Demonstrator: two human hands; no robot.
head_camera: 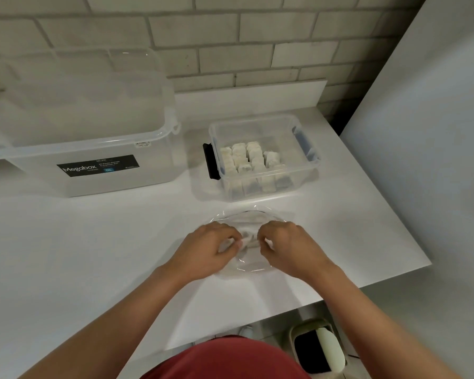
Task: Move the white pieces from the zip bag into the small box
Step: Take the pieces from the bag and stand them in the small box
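A clear zip bag (248, 217) lies on the white counter in front of me, its mouth bulging open toward the small box. My left hand (208, 248) and my right hand (288, 246) rest on the bag side by side, fingers curled and pinching its film and a pale piece between them. Whether any white pieces remain inside the bag is hard to tell. The small clear box (309, 162) with a black latch stands just beyond the bag. Several white pieces (248, 157) stand packed in rows in its left half.
A large clear Megabox tub (74, 149) with its lid stands at the back left. A brick wall runs behind the counter (93, 242). The counter ends at the right and front edges. A bin (316, 348) sits on the floor below the front right.
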